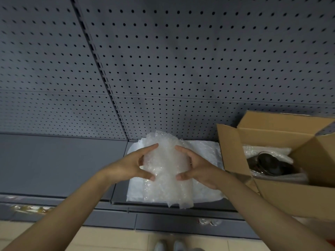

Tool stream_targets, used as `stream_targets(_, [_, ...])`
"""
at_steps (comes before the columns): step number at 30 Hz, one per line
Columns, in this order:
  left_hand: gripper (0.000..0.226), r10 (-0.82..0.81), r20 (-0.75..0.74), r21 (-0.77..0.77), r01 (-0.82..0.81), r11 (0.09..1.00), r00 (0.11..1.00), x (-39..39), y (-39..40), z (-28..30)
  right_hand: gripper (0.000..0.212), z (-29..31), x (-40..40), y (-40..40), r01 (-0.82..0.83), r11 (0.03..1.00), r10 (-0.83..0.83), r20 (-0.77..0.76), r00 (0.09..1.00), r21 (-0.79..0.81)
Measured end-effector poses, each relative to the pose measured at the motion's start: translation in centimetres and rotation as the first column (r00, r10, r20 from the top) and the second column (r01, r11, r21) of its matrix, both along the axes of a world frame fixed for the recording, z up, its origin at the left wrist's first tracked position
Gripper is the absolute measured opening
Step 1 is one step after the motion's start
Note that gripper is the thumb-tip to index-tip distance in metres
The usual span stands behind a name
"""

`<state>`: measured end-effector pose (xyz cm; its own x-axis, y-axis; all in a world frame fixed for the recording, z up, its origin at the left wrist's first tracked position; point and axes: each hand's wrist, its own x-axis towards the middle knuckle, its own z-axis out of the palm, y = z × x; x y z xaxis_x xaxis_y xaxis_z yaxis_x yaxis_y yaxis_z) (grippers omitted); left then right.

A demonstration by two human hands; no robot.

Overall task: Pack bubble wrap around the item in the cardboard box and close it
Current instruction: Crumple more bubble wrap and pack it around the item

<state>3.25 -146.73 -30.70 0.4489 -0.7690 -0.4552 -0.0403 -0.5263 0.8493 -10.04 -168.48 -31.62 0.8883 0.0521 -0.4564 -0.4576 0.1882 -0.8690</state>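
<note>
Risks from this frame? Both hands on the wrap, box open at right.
1. The bubble wrap is pinched only at its sides by the left hand and right hand; its lower end hangs loose and could snag the stack beneath and drag sheets off the shelf.
2. The box has a flap standing on the wrap's side, likely to catch the sheet going in.
3. The dark item lies partly exposed; one sheet may leave gaps.

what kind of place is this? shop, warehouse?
Probably a shop or stockroom packing spot: a grey pegboard back panel over a metal shelf, the kind used in retail shelving, with a stack of bubble wrap and an open cardboard box on it.
</note>
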Motion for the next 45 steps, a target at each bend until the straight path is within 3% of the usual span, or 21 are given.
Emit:
stream_targets(5, [0.099, -0.063, 0.368, 0.166, 0.000, 0.986, 0.928, -0.6, -0.6, 0.0, 0.106, -0.6, 0.0, 0.1, -0.104, 0.991, 0.103, -0.008, 0.995, -0.084])
stream_targets(7, [0.082, -0.034, 0.447, 0.146, -0.036, 0.989, 0.894, -0.5, -0.6, -0.3, 0.105, -0.8, -0.1, 0.8, -0.117, 0.963, 0.120, -0.002, 0.993, -0.242])
stream_targets(10, [0.056, 0.008, 0.457, 0.100, -0.060, 0.993, 0.889, -0.4, -0.5, -0.5, 0.086, -0.9, -0.1, 2.1, 0.027, 0.876, 0.017, 0.085, 0.996, -0.482])
stream_targets(15, [0.034, 0.048, 0.328, 0.044, -0.066, 0.997, 0.944, 0.2, 0.2, -0.8, 0.051, -1.5, 0.1, 2.8, 0.239, 0.862, -0.147, 0.230, 0.962, -0.448])
stream_targets(19, [0.041, 0.085, -0.034, -0.108, -0.088, 0.990, 0.996, 0.5, 1.0, -0.2, 0.039, -1.3, 0.2, 2.7, 0.285, 0.860, -0.193, 0.246, 0.950, -0.424])
stream_targets(21, [0.041, 0.109, -0.125, -0.113, -0.124, 0.986, 0.986, 0.5, 1.1, -0.3, 0.033, -1.1, 0.2, 2.8, 0.294, 0.875, -0.210, 0.244, 0.947, -0.385])
stream_targets(25, [0.081, 0.220, -0.176, -0.019, -0.227, 0.974, 0.959, 1.1, 0.9, -1.3, 0.022, -1.2, 0.3, 3.1, 0.337, 0.799, -0.218, 0.282, 0.934, -0.498])
stream_targets(27, [0.085, 0.201, -0.228, -0.007, -0.208, 0.978, 0.953, 1.0, 0.7, -1.3, 0.023, -1.0, 0.2, 3.2, 0.349, 0.817, -0.234, 0.289, 0.928, -0.459])
stream_targets(30, [0.066, 0.081, -0.177, -0.019, -0.086, 0.996, 0.981, 0.5, 0.1, -1.0, 0.026, -1.1, -0.1, 2.9, 0.341, 0.826, -0.232, 0.280, 0.932, -0.448])
stream_targets(35, [0.070, 0.049, -0.102, -0.111, -0.060, 0.992, 0.994, 1.0, -0.5, -0.3, 0.032, 0.1, -1.1, 2.2, 0.268, 0.812, -0.150, 0.259, 0.954, -0.518])
stream_targets(37, [0.076, 0.013, 0.039, -0.099, -0.010, 0.995, 0.999, 1.2, -1.1, 0.6, 0.044, 1.8, -1.8, 1.7, 0.159, 0.721, -0.003, 0.227, 0.974, -0.674])
stream_targets(38, [0.078, -0.025, 0.132, -0.073, 0.035, 0.997, 0.991, 1.4, -1.6, 1.3, 0.053, 2.7, -2.1, 1.4, 0.093, 0.622, 0.090, 0.189, 0.978, -0.777])
stream_targets(40, [0.058, -0.114, 0.282, -0.046, 0.132, 0.990, 0.953, 1.3, -3.1, 3.3, 0.068, 4.8, -2.7, 1.0, 0.024, 0.444, 0.208, 0.129, 0.970, -0.896])
stream_targets(42, [0.044, -0.185, 0.377, -0.041, 0.215, 0.976, 0.908, 0.9, -5.0, 5.6, 0.071, 6.9, -3.0, 0.6, 0.027, 0.447, 0.215, 0.137, 0.967, -0.894])
stream_targets(45, [0.043, -0.217, 0.490, -0.067, 0.284, 0.956, 0.844, -0.2, -8.3, 8.5, 0.057, 9.0, -3.9, -1.1, 0.106, 0.473, 0.161, 0.204, 0.966, -0.875])
